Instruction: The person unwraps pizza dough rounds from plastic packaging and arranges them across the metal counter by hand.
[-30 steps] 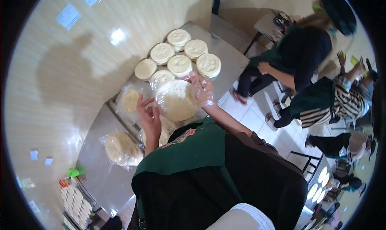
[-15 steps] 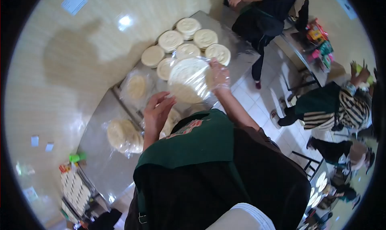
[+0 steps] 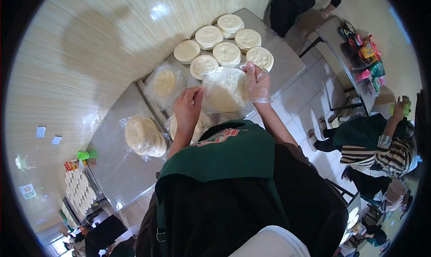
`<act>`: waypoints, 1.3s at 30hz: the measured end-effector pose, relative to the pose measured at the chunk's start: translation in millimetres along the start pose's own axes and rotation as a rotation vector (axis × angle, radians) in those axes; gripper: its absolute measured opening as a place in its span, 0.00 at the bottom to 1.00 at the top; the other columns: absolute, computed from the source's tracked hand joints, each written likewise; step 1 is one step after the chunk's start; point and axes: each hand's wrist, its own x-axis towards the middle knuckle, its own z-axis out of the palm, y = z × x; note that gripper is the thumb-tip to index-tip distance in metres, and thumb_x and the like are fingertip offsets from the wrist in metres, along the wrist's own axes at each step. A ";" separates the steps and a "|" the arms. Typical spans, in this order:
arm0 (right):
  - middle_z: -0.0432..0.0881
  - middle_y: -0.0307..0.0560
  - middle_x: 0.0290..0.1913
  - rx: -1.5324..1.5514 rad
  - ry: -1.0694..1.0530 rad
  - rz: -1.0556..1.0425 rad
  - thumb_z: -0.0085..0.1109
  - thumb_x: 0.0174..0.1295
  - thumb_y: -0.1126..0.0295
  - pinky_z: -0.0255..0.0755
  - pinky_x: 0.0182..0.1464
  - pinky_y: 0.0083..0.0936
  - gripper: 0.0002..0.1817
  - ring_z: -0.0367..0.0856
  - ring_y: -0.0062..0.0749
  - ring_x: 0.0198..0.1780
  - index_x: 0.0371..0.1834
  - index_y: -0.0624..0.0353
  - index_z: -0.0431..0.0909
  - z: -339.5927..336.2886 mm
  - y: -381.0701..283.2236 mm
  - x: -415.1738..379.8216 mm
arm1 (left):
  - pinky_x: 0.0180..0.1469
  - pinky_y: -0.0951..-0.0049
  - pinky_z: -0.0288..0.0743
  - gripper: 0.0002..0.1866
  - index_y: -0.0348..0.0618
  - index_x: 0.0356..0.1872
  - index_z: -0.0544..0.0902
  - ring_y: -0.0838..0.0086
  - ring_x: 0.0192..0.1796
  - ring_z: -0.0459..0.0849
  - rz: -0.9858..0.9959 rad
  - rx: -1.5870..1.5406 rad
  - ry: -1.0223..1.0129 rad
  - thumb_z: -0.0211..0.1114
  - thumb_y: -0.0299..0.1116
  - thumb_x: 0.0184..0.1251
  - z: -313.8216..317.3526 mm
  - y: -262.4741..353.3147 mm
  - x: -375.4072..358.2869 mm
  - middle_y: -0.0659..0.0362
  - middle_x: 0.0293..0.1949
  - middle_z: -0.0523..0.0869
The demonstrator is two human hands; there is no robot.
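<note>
A flat round bread in a clear plastic bag (image 3: 226, 90) is held up in front of me. My right hand (image 3: 257, 83), covered in clear plastic, grips the bag's right edge. At its left edge my left hand (image 3: 188, 105) is bare, its fingers pinched together on the bag's film. Stacks of pale round breads (image 3: 226, 53) stand on the metal table (image 3: 287, 59) beyond. To the left lie a bread in clear plastic (image 3: 164, 83) and a bagged stack of breads (image 3: 144, 136). More bread shows partly behind my left wrist.
A second metal table (image 3: 117, 176) adjoins at the left, beside the wall. A rack of round pieces (image 3: 80, 192) stands at the lower left. On the right are a side table with colourful packets (image 3: 370, 50), a person in striped clothing (image 3: 395, 144) and other people.
The view has shifted, so the tables and breads appear lower and further right. My left fingers have drawn closer together at the bag's edge. The person at the top has moved towards the frame edge.
</note>
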 end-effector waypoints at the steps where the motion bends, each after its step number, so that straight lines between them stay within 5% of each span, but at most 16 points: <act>1: 0.82 0.44 0.26 0.033 -0.003 0.050 0.49 0.73 0.58 0.70 0.36 0.25 0.22 0.75 0.23 0.28 0.32 0.66 0.83 0.1 7.4 1.0 | 0.26 0.72 0.72 0.07 0.39 0.35 0.80 0.69 0.23 0.79 -0.004 -0.055 0.131 0.66 0.31 0.66 2.9 -5.0 0.8 0.58 0.23 0.81; 4: 0.83 0.48 0.25 0.011 -0.032 0.171 0.51 0.72 0.58 0.72 0.37 0.29 0.20 0.78 0.28 0.28 0.33 0.65 0.84 3.2 41.9 2.7 | 0.23 0.76 0.67 0.08 0.40 0.33 0.80 0.80 0.19 0.74 -0.453 -0.711 0.049 0.63 0.33 0.70 0.1 -4.9 -6.5 0.64 0.20 0.78; 7: 0.85 0.48 0.31 -0.332 -0.116 0.170 0.54 0.69 0.58 0.74 0.41 0.32 0.17 0.83 0.32 0.34 0.37 0.62 0.84 13.6 69.1 -4.8 | 0.21 0.79 0.62 0.11 0.40 0.32 0.78 0.86 0.18 0.69 -0.536 -0.762 0.070 0.59 0.36 0.74 8.0 4.1 -15.5 0.69 0.18 0.75; 10: 0.85 0.53 0.42 -0.480 0.040 -0.332 0.56 0.66 0.60 0.74 0.49 0.38 0.13 0.83 0.43 0.45 0.40 0.58 0.84 14.3 64.1 -23.6 | 0.21 0.75 0.62 0.11 0.40 0.32 0.78 0.81 0.17 0.70 -0.410 -0.434 0.004 0.59 0.36 0.73 20.7 6.8 -17.3 0.64 0.17 0.76; 11: 0.82 0.56 0.48 -0.125 -0.192 -0.083 0.58 0.65 0.61 0.72 0.53 0.39 0.14 0.80 0.45 0.50 0.46 0.57 0.81 19.8 61.9 -37.0 | 0.21 0.75 0.63 0.10 0.40 0.33 0.78 0.81 0.17 0.70 -0.376 -0.329 -0.051 0.60 0.35 0.72 20.3 10.9 -17.1 0.63 0.17 0.76; 13: 0.78 0.57 0.56 -0.076 -0.454 -0.122 0.60 0.63 0.65 0.67 0.63 0.37 0.23 0.76 0.44 0.57 0.61 0.58 0.72 34.3 50.7 -60.0 | 0.22 0.76 0.63 0.09 0.41 0.34 0.79 0.81 0.18 0.71 -0.294 -0.124 -0.174 0.60 0.35 0.71 11.7 30.1 -12.7 0.61 0.17 0.75; 15: 0.74 0.55 0.61 -0.357 -0.515 -0.344 0.60 0.62 0.68 0.63 0.68 0.33 0.33 0.74 0.41 0.61 0.71 0.59 0.61 56.5 63.4 -67.4 | 0.24 0.74 0.67 0.08 0.40 0.34 0.79 0.77 0.19 0.75 -0.163 -0.115 -0.202 0.62 0.34 0.70 13.2 35.2 -15.8 0.58 0.18 0.77; 18: 0.70 0.56 0.64 -0.102 -0.637 -0.181 0.62 0.62 0.66 0.62 0.69 0.32 0.39 0.71 0.42 0.64 0.74 0.60 0.54 81.0 117.4 -63.3 | 0.30 0.73 0.73 0.07 0.42 0.38 0.81 0.69 0.24 0.82 -0.001 -0.117 -0.345 0.62 0.34 0.69 2.4 50.7 -18.5 0.55 0.25 0.83; 20: 0.70 0.56 0.65 0.252 -0.765 -0.101 0.63 0.61 0.63 0.61 0.70 0.31 0.40 0.69 0.43 0.66 0.74 0.61 0.55 72.1 86.4 -51.3 | 0.33 0.73 0.75 0.09 0.43 0.41 0.82 0.68 0.27 0.83 0.118 -0.140 -0.431 0.61 0.36 0.69 -10.5 50.6 -18.0 0.55 0.29 0.85; 22: 0.67 0.55 0.68 0.083 -0.750 -0.248 0.63 0.59 0.60 0.60 0.70 0.33 0.41 0.68 0.42 0.68 0.74 0.59 0.54 61.5 56.5 -44.6 | 0.37 0.74 0.75 0.11 0.42 0.43 0.82 0.70 0.32 0.84 0.239 0.094 0.062 0.60 0.38 0.71 -17.8 25.9 -19.0 0.57 0.33 0.86; 24: 0.66 0.55 0.70 0.049 -0.775 -0.335 0.64 0.58 0.59 0.59 0.70 0.33 0.43 0.67 0.42 0.69 0.75 0.57 0.54 53.3 34.9 -39.9 | 0.41 0.76 0.74 0.13 0.40 0.45 0.82 0.73 0.35 0.83 0.026 -0.006 0.313 0.58 0.40 0.73 -18.5 -1.7 -22.6 0.58 0.35 0.86; 26: 0.66 0.55 0.70 0.151 -0.853 -0.356 0.65 0.58 0.58 0.59 0.71 0.33 0.44 0.66 0.43 0.69 0.75 0.58 0.54 47.1 19.0 -43.4 | 0.44 0.78 0.73 0.16 0.37 0.47 0.81 0.77 0.39 0.81 -0.524 -0.436 0.303 0.58 0.41 0.74 -19.5 -21.4 -33.9 0.60 0.37 0.85; 29: 0.67 0.55 0.69 0.137 -0.907 -0.334 0.67 0.56 0.57 0.59 0.70 0.34 0.45 0.66 0.45 0.69 0.74 0.56 0.55 43.2 -0.4 -48.1 | 0.45 0.80 0.72 0.16 0.37 0.49 0.80 0.82 0.41 0.79 -0.710 -0.934 0.086 0.56 0.40 0.75 -34.2 -32.4 -43.2 0.62 0.39 0.84; 35: 0.75 0.54 0.60 0.040 -0.678 -0.039 0.71 0.52 0.50 0.67 0.63 0.38 0.38 0.73 0.46 0.62 0.62 0.60 0.70 56.6 11.6 -58.0 | 0.41 0.80 0.72 0.16 0.36 0.43 0.82 0.83 0.36 0.79 -0.663 -0.827 0.165 0.55 0.40 0.76 -27.1 -27.7 -51.5 0.62 0.36 0.85; 38: 0.79 0.53 0.55 -0.049 -0.696 -0.352 0.71 0.52 0.51 0.70 0.61 0.37 0.33 0.76 0.44 0.58 0.57 0.60 0.75 63.3 20.1 -47.9 | 0.40 0.80 0.72 0.16 0.36 0.42 0.82 0.83 0.35 0.79 -0.659 -0.757 0.061 0.54 0.40 0.76 -33.5 -25.2 -51.4 0.62 0.34 0.85; 39: 0.79 0.53 0.55 -0.024 -0.743 -0.308 0.72 0.52 0.51 0.69 0.61 0.37 0.33 0.76 0.43 0.58 0.56 0.60 0.75 64.9 16.6 -48.8 | 0.39 0.80 0.72 0.16 0.37 0.41 0.82 0.83 0.34 0.79 -0.634 -0.718 0.160 0.54 0.41 0.77 -30.0 -31.1 -52.0 0.62 0.33 0.85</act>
